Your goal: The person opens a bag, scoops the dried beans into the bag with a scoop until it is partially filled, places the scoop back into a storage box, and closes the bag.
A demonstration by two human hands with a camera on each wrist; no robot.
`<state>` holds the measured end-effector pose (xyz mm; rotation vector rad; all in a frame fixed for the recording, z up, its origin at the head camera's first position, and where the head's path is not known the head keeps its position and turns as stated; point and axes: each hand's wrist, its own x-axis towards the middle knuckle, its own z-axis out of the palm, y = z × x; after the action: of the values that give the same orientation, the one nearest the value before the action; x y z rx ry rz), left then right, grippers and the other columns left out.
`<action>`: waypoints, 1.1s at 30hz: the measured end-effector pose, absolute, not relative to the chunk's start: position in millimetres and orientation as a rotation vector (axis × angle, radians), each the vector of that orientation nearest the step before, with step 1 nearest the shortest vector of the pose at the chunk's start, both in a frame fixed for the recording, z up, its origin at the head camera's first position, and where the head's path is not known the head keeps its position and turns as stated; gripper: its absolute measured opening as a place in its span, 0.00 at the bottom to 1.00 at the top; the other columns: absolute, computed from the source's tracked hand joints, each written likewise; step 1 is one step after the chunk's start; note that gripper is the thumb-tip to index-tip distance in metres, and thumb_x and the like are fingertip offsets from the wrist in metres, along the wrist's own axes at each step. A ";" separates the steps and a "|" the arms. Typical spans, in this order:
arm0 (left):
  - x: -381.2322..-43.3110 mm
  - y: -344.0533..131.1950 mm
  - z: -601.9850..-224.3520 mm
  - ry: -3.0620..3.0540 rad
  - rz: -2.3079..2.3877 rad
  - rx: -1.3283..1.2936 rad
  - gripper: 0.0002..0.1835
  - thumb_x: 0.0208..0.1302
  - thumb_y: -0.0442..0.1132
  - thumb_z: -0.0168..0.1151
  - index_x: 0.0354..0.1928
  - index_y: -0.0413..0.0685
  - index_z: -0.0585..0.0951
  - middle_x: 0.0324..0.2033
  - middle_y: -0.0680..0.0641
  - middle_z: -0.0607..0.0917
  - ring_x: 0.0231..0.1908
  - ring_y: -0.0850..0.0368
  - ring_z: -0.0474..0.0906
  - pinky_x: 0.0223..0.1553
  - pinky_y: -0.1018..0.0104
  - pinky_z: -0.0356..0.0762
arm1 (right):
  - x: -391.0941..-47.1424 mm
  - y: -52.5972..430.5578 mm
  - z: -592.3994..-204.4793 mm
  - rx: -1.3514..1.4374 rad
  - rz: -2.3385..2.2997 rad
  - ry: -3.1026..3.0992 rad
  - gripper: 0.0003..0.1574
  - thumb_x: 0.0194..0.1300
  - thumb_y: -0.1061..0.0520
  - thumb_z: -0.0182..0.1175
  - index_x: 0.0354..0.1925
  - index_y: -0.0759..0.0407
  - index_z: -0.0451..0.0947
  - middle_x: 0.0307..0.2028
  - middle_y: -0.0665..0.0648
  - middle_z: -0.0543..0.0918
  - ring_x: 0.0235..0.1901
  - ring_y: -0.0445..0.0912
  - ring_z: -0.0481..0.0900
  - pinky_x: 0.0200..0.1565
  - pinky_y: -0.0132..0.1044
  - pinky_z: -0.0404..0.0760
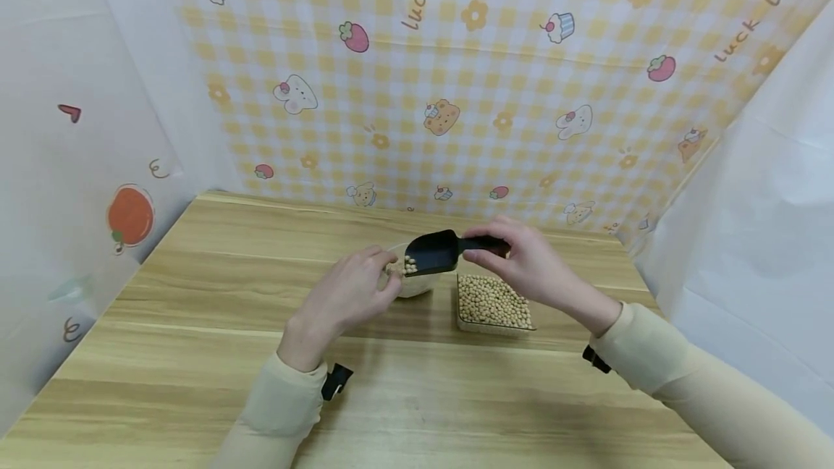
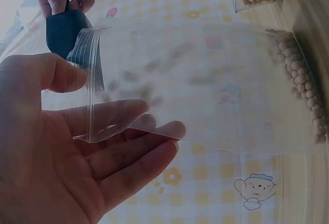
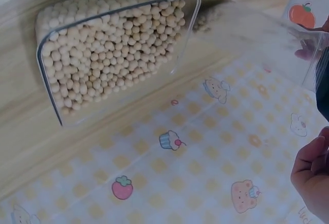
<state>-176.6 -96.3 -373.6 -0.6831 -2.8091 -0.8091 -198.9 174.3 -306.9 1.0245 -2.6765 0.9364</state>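
Note:
My right hand [image 1: 531, 263] grips the handle of a black scoop [image 1: 433, 252]. The scoop is tilted to the left, its front edge at the mouth of a clear zip bag [image 2: 205, 126]. A few pale soybeans [image 1: 410, 264] lie at the scoop's lip. Blurred beans show inside the bag in the left wrist view, and more beans [image 2: 300, 80] are gathered at its bottom. My left hand [image 1: 355, 288] holds the bag by its zip edge, thumb on one side and fingers behind the plastic. The bag stands upright on the table, partly hidden by hand and scoop.
A clear rectangular container [image 3: 198, 16] full of soybeans [image 1: 491, 300] stands on the wooden table [image 1: 417, 396], right of the bag and below my right hand. Behind the table hangs a yellow checked cloth [image 1: 391, 93]. White sheets [image 1: 749, 252] flank both sides.

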 end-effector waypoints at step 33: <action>-175.9 -95.4 -372.5 -2.823 -0.805 -0.684 0.23 0.68 0.46 0.47 0.53 0.39 0.82 0.51 0.44 0.82 0.51 0.46 0.78 0.54 0.51 0.75 | -204.2 238.4 -242.5 1.218 0.342 -2.504 0.17 0.53 0.65 0.72 0.42 0.57 0.85 0.33 0.47 0.78 0.25 0.37 0.69 0.24 0.32 0.69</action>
<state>-175.9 -95.4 -372.5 -0.6836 -2.8233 -0.8048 -204.2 238.4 -242.5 1.2182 -2.5035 0.3417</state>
